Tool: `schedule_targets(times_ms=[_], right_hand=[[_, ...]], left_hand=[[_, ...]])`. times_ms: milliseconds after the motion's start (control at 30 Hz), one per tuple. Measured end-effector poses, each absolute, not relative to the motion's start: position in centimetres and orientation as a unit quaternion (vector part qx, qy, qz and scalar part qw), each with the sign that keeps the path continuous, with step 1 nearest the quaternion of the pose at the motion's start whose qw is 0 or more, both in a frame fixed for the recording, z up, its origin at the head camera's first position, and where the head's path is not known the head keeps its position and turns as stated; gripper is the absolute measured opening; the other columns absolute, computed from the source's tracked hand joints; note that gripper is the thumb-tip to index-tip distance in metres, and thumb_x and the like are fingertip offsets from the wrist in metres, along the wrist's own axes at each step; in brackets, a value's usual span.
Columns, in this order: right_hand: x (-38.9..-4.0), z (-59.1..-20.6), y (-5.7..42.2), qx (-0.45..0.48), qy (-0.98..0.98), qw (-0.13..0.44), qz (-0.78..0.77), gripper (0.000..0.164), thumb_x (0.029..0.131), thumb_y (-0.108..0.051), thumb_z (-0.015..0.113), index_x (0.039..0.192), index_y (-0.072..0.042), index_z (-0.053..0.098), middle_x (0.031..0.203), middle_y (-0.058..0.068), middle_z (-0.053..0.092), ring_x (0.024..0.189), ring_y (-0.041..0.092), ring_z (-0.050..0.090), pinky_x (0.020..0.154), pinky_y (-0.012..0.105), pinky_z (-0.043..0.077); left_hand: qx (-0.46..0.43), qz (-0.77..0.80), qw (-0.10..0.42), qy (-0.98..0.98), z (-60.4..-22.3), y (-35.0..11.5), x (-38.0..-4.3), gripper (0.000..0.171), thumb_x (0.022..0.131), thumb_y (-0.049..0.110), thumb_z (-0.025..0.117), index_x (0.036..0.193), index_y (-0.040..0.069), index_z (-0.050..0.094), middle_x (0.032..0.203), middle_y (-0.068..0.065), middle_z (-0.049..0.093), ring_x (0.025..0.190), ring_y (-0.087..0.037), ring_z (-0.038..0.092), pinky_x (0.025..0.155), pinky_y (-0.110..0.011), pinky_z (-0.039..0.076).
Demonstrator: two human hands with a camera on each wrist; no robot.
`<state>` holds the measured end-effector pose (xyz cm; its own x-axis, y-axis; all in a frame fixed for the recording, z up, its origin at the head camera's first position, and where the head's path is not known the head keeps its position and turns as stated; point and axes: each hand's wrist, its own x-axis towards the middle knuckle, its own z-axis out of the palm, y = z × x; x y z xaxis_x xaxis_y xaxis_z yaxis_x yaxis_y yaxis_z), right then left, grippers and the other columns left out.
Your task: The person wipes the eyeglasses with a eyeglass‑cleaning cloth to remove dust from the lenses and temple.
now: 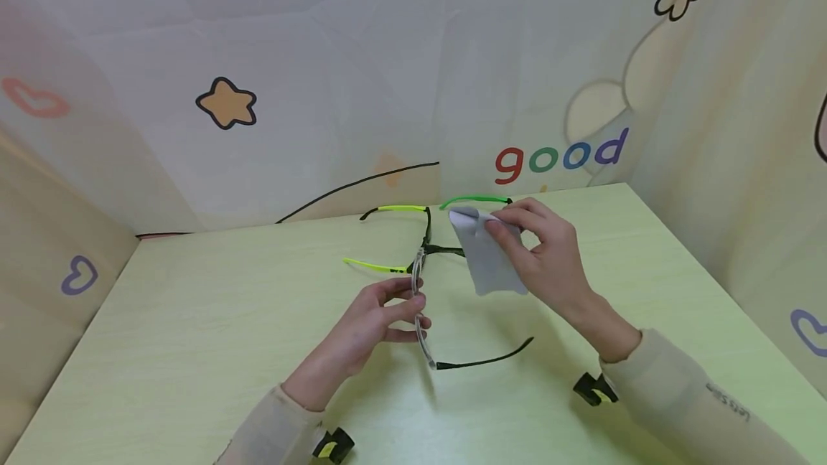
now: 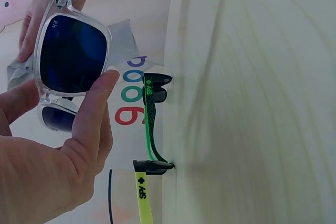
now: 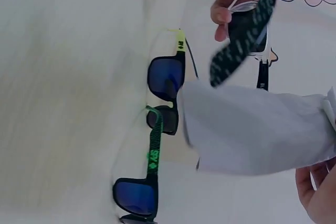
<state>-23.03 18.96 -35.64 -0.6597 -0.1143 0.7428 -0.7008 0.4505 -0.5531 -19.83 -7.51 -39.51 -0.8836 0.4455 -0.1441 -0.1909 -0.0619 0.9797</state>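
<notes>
My left hand (image 1: 381,314) grips a pair of clear-framed sunglasses (image 2: 73,53) by the front, fingers and thumb around the middle near the nose bridge. Both dark speckled temples are unfolded and point right in the head view. Facing them, my right hand (image 1: 552,257) pinches a thin grey cloth (image 1: 489,260) by its upper edge, between thumb and fingers. The cloth (image 3: 257,129) hangs loose beside the upper temple, partly covering it in the head view.
Black sunglasses with yellow temples (image 3: 164,77) lie unfolded on the table (image 1: 194,329) behind the left hand. Another pair with green temples (image 3: 135,195) lies at the back, mostly hidden by the cloth and right hand. A printed curtain (image 1: 362,92) stands behind the table.
</notes>
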Motion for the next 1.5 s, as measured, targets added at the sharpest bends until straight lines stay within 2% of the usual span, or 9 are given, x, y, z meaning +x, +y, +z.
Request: schedule_targets(times_ms=[200, 433, 567, 700, 833, 933, 1100, 1333, 1500], right_hand=[[-23.3, -34.8, 18.3, 0.231, -0.773, 0.311, 0.502, 0.013, 0.094, 0.001, 0.073, 0.107, -0.001, 0.076, 0.097, 0.005, 0.072, 0.08, 0.015, 0.064, 0.067, 0.018, 0.055], [-23.6, -35.2, 17.8, 0.14, -0.84, 0.231, 0.471, 0.022, 0.1, -0.012, 0.07, 0.112, -0.002, 0.054, 0.101, 0.013, 0.071, 0.086, 0.022, 0.068, 0.073, 0.02, 0.057], [-23.5, -35.6, 18.0, 0.144, -0.867, 0.201, 0.432, 0.017, 0.1, -0.013, 0.07, 0.108, -0.004, 0.059, 0.095, 0.01, 0.068, 0.082, 0.022, 0.062, 0.069, 0.019, 0.05], [-23.4, -36.1, 18.1, 0.178, -0.884, 0.175, 0.395, 0.016, 0.1, -0.015, 0.07, 0.111, -0.005, 0.065, 0.1, 0.009, 0.068, 0.078, 0.022, 0.057, 0.065, 0.029, 0.047], [-23.3, -36.8, 18.4, 0.228, -0.891, 0.164, 0.356, 0.027, 0.099, -0.017, 0.071, 0.121, -0.001, 0.063, 0.125, 0.016, 0.064, 0.1, 0.03, 0.064, 0.076, 0.041, 0.057], [-23.2, -37.0, 18.6, 0.261, -0.891, 0.176, 0.328, 0.025, 0.097, -0.016, 0.074, 0.117, -0.001, 0.066, 0.134, 0.019, 0.058, 0.119, 0.036, 0.057, 0.08, 0.047, 0.059], [-23.2, -36.9, 18.9, 0.306, -0.889, 0.182, 0.29, 0.013, 0.094, -0.015, 0.078, 0.103, -0.006, 0.076, 0.116, 0.011, 0.065, 0.108, 0.028, 0.058, 0.074, 0.039, 0.058], [-23.2, -36.3, 19.4, 0.328, -0.887, 0.12, 0.302, 0.019, 0.099, -0.012, 0.069, 0.115, -0.003, 0.075, 0.104, 0.004, 0.074, 0.083, 0.014, 0.065, 0.066, 0.031, 0.055], [-23.4, -35.7, 19.3, 0.325, -0.895, 0.068, 0.297, 0.019, 0.097, -0.011, 0.073, 0.114, -0.004, 0.077, 0.098, 0.003, 0.075, 0.077, 0.011, 0.067, 0.066, 0.029, 0.058]], left_hand=[[0.109, 0.716, 0.247, 0.644, -39.7, -7.4, -19.7, 0.048, 0.1, 0.013, 0.066, 0.138, -0.012, 0.049, 0.114, -0.015, 0.054, 0.09, -0.025, 0.071, 0.087, -0.047, 0.06], [0.113, 0.714, 0.263, 0.639, -39.7, -7.5, -19.7, 0.045, 0.1, 0.015, 0.066, 0.135, -0.01, 0.051, 0.112, -0.012, 0.054, 0.09, -0.025, 0.071, 0.086, -0.047, 0.061], [0.111, 0.716, 0.261, 0.638, -39.6, -7.4, -19.6, 0.044, 0.1, 0.015, 0.066, 0.134, -0.009, 0.053, 0.111, -0.013, 0.054, 0.09, -0.026, 0.071, 0.086, -0.047, 0.061], [0.109, 0.718, 0.253, 0.639, -39.6, -7.4, -19.7, 0.042, 0.1, 0.015, 0.066, 0.133, -0.008, 0.054, 0.111, -0.013, 0.054, 0.09, -0.026, 0.071, 0.086, -0.048, 0.06], [0.108, 0.718, 0.245, 0.643, -39.5, -7.4, -19.7, 0.044, 0.1, 0.015, 0.067, 0.134, -0.009, 0.053, 0.112, -0.013, 0.055, 0.09, -0.026, 0.071, 0.086, -0.048, 0.06], [0.108, 0.716, 0.239, 0.647, -39.5, -7.4, -19.7, 0.046, 0.099, 0.015, 0.067, 0.135, -0.01, 0.052, 0.114, -0.015, 0.055, 0.09, -0.026, 0.071, 0.086, -0.048, 0.061], [0.11, 0.715, 0.227, 0.652, -39.4, -7.4, -19.7, 0.044, 0.1, 0.015, 0.067, 0.135, -0.008, 0.053, 0.117, -0.016, 0.056, 0.089, -0.024, 0.071, 0.086, -0.048, 0.061], [0.117, 0.713, 0.225, 0.654, -39.3, -7.5, -19.7, 0.043, 0.099, 0.014, 0.066, 0.134, -0.008, 0.054, 0.118, -0.018, 0.055, 0.089, -0.024, 0.071, 0.085, -0.047, 0.061], [0.126, 0.714, 0.236, 0.647, -39.2, -7.4, -19.7, 0.043, 0.1, 0.014, 0.067, 0.134, -0.008, 0.054, 0.113, -0.014, 0.055, 0.089, -0.025, 0.071, 0.086, -0.048, 0.06]])
